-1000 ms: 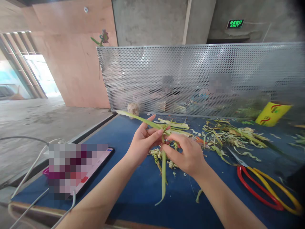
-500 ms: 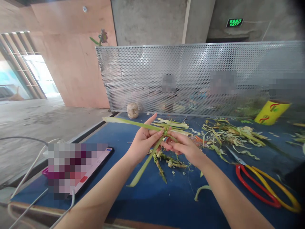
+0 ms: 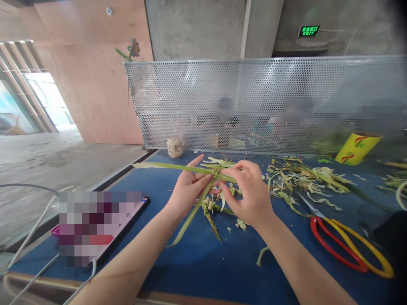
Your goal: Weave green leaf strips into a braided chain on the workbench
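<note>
My left hand (image 3: 187,190) is closed, thumb and fingers pinching a small green knot of folded leaf strips (image 3: 216,172). One long leaf strip (image 3: 162,165) sticks out leftward from the knot, and another strip (image 3: 190,224) hangs down toward me. On the knot's right side my right hand (image 3: 251,192) has its fingers bent around a short strip, the index fingertip by the knot and the thumb lower. Part of that strip is hidden by the fingers. Beneath the hands, braided green leaf pieces (image 3: 211,220) lie on the blue table (image 3: 197,271).
Red-and-yellow-handled scissors (image 3: 340,237) lie at right, near a heap of leaf scraps (image 3: 311,176). A yellow roll (image 3: 358,148) and a pale wrapped lump (image 3: 174,147) stand before the perforated metal screen (image 3: 190,93). At left lies a phone (image 3: 127,220) with cables.
My right hand has lifted and turned, its fingers moving from beneath the knot to its right side. My left hand keeps its pinch. The view has shifted slightly.
</note>
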The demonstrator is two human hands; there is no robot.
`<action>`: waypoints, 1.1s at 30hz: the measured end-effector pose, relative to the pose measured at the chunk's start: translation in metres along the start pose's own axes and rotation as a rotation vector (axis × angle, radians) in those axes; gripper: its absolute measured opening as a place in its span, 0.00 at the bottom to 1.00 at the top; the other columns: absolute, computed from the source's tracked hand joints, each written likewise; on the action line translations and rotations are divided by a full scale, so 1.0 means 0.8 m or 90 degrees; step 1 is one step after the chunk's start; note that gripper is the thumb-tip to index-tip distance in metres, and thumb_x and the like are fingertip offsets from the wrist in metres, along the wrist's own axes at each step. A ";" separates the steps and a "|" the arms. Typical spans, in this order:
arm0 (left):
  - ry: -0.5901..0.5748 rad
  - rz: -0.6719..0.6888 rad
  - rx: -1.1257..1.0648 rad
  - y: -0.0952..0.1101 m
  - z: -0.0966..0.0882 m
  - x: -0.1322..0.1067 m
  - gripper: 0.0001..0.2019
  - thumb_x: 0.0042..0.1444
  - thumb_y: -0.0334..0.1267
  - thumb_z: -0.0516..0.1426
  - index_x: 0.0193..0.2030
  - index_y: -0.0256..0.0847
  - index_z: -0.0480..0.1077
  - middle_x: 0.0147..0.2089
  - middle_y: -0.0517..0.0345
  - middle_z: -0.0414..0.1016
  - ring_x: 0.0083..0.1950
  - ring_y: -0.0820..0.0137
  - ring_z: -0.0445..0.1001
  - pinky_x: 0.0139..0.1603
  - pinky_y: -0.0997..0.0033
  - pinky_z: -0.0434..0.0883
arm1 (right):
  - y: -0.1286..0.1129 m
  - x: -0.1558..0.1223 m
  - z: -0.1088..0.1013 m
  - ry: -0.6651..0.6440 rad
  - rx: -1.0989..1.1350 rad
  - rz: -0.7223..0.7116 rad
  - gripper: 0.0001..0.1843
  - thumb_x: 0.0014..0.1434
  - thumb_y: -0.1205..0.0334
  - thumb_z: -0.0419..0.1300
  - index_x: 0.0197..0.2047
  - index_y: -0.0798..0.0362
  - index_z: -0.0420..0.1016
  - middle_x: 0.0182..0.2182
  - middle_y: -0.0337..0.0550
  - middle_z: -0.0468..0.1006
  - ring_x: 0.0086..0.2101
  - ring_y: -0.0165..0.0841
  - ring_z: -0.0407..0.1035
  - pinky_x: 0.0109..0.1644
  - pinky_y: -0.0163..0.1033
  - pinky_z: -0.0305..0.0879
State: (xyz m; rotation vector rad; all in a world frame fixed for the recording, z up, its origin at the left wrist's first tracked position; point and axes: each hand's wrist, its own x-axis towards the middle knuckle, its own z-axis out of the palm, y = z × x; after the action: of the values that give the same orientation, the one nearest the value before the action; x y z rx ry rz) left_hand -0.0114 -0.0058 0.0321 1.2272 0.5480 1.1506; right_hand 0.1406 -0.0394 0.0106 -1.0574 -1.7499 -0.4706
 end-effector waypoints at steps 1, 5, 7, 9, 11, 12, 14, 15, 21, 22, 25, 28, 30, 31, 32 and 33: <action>0.009 -0.004 -0.010 -0.001 0.000 0.000 0.35 0.51 0.24 0.56 0.63 0.37 0.45 0.32 0.54 0.78 0.32 0.67 0.77 0.31 0.71 0.74 | -0.006 0.000 0.000 -0.015 -0.019 -0.043 0.10 0.53 0.62 0.54 0.41 0.49 0.69 0.41 0.48 0.68 0.30 0.32 0.66 0.31 0.38 0.64; 0.026 -0.037 -0.050 0.000 0.005 -0.003 0.32 0.50 0.24 0.56 0.61 0.35 0.49 0.28 0.56 0.78 0.36 0.66 0.77 0.37 0.69 0.74 | -0.028 -0.002 0.009 -0.014 0.011 -0.031 0.08 0.54 0.58 0.53 0.35 0.50 0.69 0.28 0.40 0.73 0.27 0.30 0.68 0.29 0.33 0.63; 0.029 -0.055 -0.060 0.002 0.008 -0.006 0.30 0.51 0.24 0.55 0.61 0.34 0.51 0.33 0.51 0.78 0.40 0.65 0.76 0.40 0.69 0.73 | -0.030 -0.004 0.014 0.025 0.018 -0.035 0.07 0.54 0.58 0.53 0.35 0.50 0.69 0.25 0.38 0.74 0.25 0.29 0.68 0.29 0.34 0.64; 0.029 -0.069 -0.072 0.004 0.010 -0.007 0.28 0.52 0.25 0.55 0.60 0.35 0.53 0.38 0.48 0.78 0.43 0.66 0.76 0.42 0.71 0.72 | -0.025 -0.005 0.014 0.053 -0.024 -0.111 0.05 0.54 0.63 0.54 0.35 0.49 0.69 0.27 0.37 0.75 0.27 0.30 0.69 0.31 0.35 0.63; 0.022 -0.084 -0.092 0.006 0.010 -0.008 0.27 0.52 0.25 0.54 0.59 0.36 0.53 0.41 0.48 0.77 0.44 0.66 0.75 0.43 0.71 0.72 | -0.017 -0.007 0.012 0.044 -0.107 -0.241 0.09 0.54 0.67 0.55 0.38 0.46 0.70 0.31 0.38 0.76 0.28 0.30 0.69 0.33 0.36 0.63; 0.016 -0.091 -0.102 0.007 0.010 -0.008 0.27 0.52 0.24 0.54 0.59 0.37 0.54 0.42 0.48 0.77 0.45 0.66 0.75 0.43 0.71 0.72 | -0.014 -0.007 0.011 0.033 -0.148 -0.297 0.11 0.54 0.68 0.55 0.40 0.44 0.71 0.32 0.38 0.76 0.29 0.30 0.68 0.33 0.36 0.62; -0.001 -0.105 -0.118 0.008 0.008 -0.007 0.26 0.53 0.25 0.54 0.59 0.37 0.54 0.44 0.48 0.76 0.46 0.66 0.75 0.42 0.71 0.72 | -0.009 -0.008 0.010 0.015 -0.189 -0.363 0.14 0.53 0.69 0.56 0.42 0.44 0.70 0.34 0.39 0.76 0.29 0.31 0.68 0.33 0.37 0.62; -0.009 -0.108 -0.120 0.008 0.007 -0.007 0.26 0.53 0.26 0.55 0.59 0.37 0.55 0.44 0.48 0.76 0.45 0.66 0.75 0.41 0.71 0.73 | -0.008 -0.008 0.010 0.011 -0.184 -0.358 0.14 0.53 0.69 0.57 0.42 0.44 0.70 0.34 0.39 0.76 0.29 0.31 0.68 0.33 0.37 0.62; 0.012 -0.046 -0.090 0.004 0.000 -0.005 0.31 0.48 0.22 0.58 0.59 0.34 0.53 0.39 0.49 0.78 0.36 0.71 0.77 0.37 0.77 0.73 | -0.011 -0.012 0.011 0.047 -0.026 -0.064 0.06 0.55 0.61 0.57 0.37 0.48 0.72 0.34 0.43 0.74 0.32 0.32 0.69 0.36 0.37 0.65; 0.014 -0.037 -0.089 0.002 0.000 -0.004 0.32 0.47 0.22 0.58 0.58 0.34 0.53 0.38 0.50 0.78 0.35 0.71 0.77 0.38 0.77 0.73 | -0.011 -0.011 0.009 0.033 -0.014 -0.065 0.05 0.55 0.62 0.56 0.36 0.48 0.72 0.35 0.44 0.73 0.32 0.32 0.69 0.35 0.37 0.65; 0.020 -0.007 -0.079 -0.001 -0.001 -0.003 0.33 0.44 0.22 0.61 0.57 0.35 0.54 0.36 0.53 0.79 0.37 0.69 0.77 0.40 0.72 0.73 | -0.009 -0.008 0.007 0.019 0.067 -0.037 0.05 0.56 0.65 0.54 0.35 0.49 0.70 0.37 0.45 0.70 0.29 0.29 0.67 0.31 0.35 0.64; 0.026 0.020 -0.060 -0.001 0.001 -0.002 0.35 0.42 0.23 0.62 0.58 0.35 0.54 0.35 0.54 0.79 0.39 0.66 0.77 0.43 0.64 0.73 | -0.005 -0.004 0.010 0.038 0.215 0.180 0.03 0.57 0.63 0.53 0.32 0.51 0.64 0.27 0.40 0.68 0.21 0.26 0.62 0.23 0.32 0.59; 0.023 0.019 -0.042 -0.001 0.003 -0.002 0.36 0.41 0.24 0.63 0.58 0.36 0.54 0.36 0.54 0.79 0.39 0.64 0.77 0.45 0.61 0.73 | -0.002 -0.002 0.012 0.028 0.290 0.303 0.06 0.57 0.60 0.53 0.30 0.50 0.60 0.19 0.33 0.62 0.17 0.25 0.56 0.18 0.31 0.53; 0.017 0.016 -0.032 -0.001 0.003 -0.003 0.37 0.41 0.24 0.63 0.58 0.36 0.54 0.36 0.53 0.79 0.40 0.64 0.77 0.45 0.61 0.73 | 0.000 -0.001 0.012 0.016 0.308 0.337 0.07 0.57 0.59 0.53 0.29 0.50 0.59 0.16 0.31 0.60 0.15 0.25 0.53 0.17 0.31 0.50; 0.012 0.013 -0.022 -0.001 0.004 -0.003 0.37 0.41 0.24 0.63 0.58 0.37 0.54 0.37 0.53 0.79 0.40 0.63 0.77 0.45 0.61 0.73 | 0.002 -0.001 0.012 0.001 0.307 0.353 0.08 0.56 0.59 0.53 0.28 0.50 0.59 0.15 0.30 0.58 0.14 0.24 0.52 0.17 0.31 0.48; 0.008 0.010 -0.012 -0.001 0.005 -0.004 0.37 0.41 0.25 0.63 0.58 0.37 0.54 0.37 0.52 0.79 0.41 0.63 0.77 0.46 0.60 0.72 | 0.004 0.000 0.012 -0.010 0.287 0.355 0.08 0.55 0.59 0.54 0.27 0.50 0.59 0.14 0.29 0.57 0.14 0.24 0.52 0.17 0.31 0.48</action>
State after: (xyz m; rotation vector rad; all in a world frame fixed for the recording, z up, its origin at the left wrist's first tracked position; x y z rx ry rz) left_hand -0.0090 -0.0102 0.0316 1.2100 0.5367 1.1747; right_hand 0.1377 -0.0311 0.0060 -1.1493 -1.3948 0.2704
